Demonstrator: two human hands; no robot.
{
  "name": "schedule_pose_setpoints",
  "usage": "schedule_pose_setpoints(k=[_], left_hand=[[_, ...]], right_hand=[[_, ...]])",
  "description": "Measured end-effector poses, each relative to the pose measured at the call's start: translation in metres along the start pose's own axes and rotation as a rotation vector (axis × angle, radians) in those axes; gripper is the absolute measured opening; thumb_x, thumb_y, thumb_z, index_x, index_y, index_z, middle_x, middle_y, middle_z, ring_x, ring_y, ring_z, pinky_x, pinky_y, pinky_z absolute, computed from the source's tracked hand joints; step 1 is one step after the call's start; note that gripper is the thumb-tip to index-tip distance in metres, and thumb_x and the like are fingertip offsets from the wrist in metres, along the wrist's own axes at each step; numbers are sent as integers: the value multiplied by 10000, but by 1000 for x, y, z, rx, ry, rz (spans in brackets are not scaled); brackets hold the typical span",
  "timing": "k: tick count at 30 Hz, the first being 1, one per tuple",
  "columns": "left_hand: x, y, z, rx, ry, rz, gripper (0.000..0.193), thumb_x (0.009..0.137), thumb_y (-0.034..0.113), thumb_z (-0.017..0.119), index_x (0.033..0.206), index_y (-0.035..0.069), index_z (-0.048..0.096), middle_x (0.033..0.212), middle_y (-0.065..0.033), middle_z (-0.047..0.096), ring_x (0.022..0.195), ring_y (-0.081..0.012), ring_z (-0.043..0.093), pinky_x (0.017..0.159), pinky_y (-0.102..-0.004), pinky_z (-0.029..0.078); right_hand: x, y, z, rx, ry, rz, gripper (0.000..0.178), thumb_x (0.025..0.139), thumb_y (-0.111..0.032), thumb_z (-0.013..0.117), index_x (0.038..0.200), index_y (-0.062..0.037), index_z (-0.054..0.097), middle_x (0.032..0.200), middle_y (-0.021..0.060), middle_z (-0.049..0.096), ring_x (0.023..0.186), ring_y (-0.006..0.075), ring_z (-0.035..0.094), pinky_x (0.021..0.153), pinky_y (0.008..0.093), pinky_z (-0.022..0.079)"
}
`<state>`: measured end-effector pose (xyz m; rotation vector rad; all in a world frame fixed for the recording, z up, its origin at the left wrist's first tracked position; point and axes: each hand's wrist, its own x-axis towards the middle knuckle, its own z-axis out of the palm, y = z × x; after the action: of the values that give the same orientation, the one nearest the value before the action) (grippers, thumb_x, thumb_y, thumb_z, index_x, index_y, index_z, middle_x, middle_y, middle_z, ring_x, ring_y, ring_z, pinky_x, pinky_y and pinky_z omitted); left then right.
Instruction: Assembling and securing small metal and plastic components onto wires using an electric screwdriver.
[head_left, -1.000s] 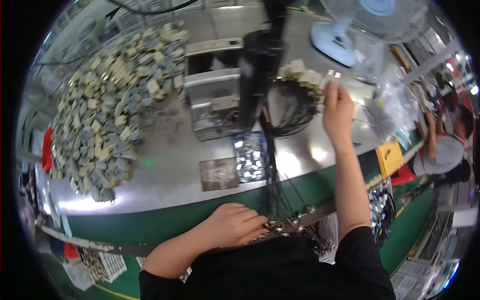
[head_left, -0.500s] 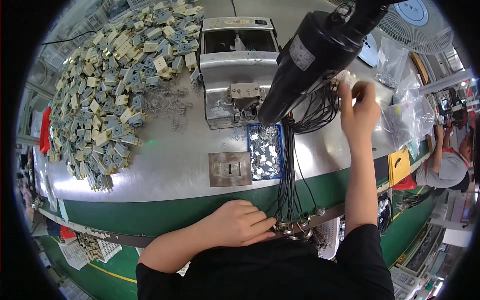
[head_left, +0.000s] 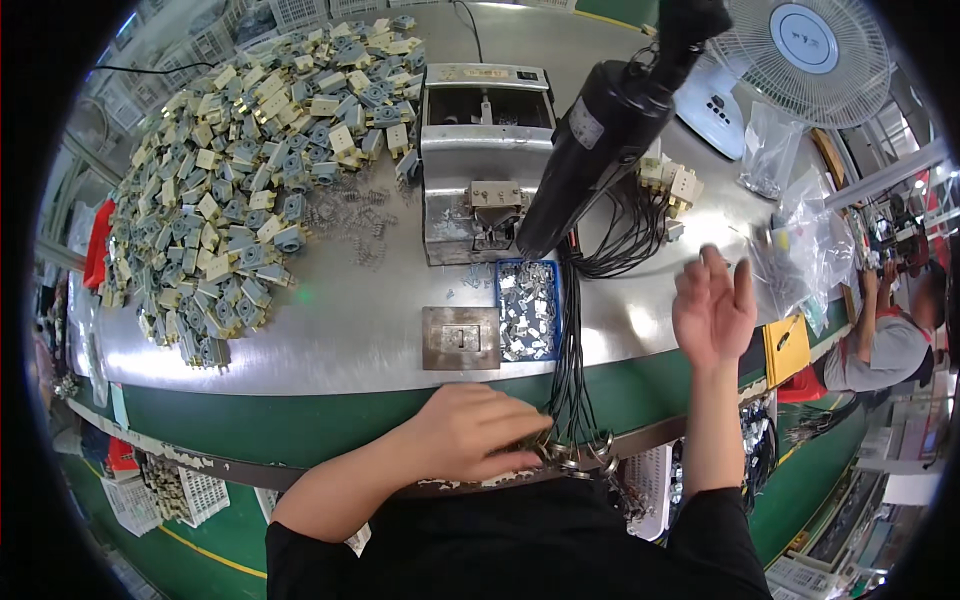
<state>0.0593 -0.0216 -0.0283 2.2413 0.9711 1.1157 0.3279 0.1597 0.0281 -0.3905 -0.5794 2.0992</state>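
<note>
My left hand (head_left: 475, 432) is at the front edge of the bench, beside the round metal ends (head_left: 570, 458) of several black cables. Its fingers are stretched out, with a gap between them and the thumb. Over the bench's right side, my right hand (head_left: 715, 312) is raised with fingers spread and nothing in it. The black cables (head_left: 572, 350) run up the bench and curve right to a group of cream and grey switch-like blocks (head_left: 682, 186). Left of the cables lie a blue tray (head_left: 557, 320) of small metal parts and a flat brown metal plate (head_left: 475, 357) with a slot.
A large heap of cream and grey blocks (head_left: 230, 200) covers the left side, with loose springs (head_left: 350, 215) alongside. A metal machine (head_left: 460, 165) stands mid-bench, beside a thick black cylinder (head_left: 570, 160). Plastic bags (head_left: 810, 235), a fan (head_left: 805, 45) and another person (head_left: 890, 345) are at right.
My right hand has come away from the blocks toward me, and its fingers have opened. My left hand's fingers have lifted and parted beside the round metal ends. The view has shifted slightly.
</note>
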Motion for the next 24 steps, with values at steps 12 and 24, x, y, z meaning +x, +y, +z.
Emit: schedule_pose_setpoints(k=[12,24], left_hand=[[-17,-8,-52,-994,485,-548,295,1007,190,670,1178,-30,571,781,-119,644,621,-183,626,549,-294,532],[-15,-13,-60,-1252,423,-674,404,1107,340,481,906,-3,556,726,-108,569,618,-202,562,584,-308,504]], right_hand=[[31,112,82,-1647,-708,-308,93,884,-122,761,904,-32,744,849,112,627,737,293,625,643,380,488],[41,121,54,-1338,-756,-367,100,777,-30,798,873,-26,769,662,103,671,541,253,614,518,348,461]])
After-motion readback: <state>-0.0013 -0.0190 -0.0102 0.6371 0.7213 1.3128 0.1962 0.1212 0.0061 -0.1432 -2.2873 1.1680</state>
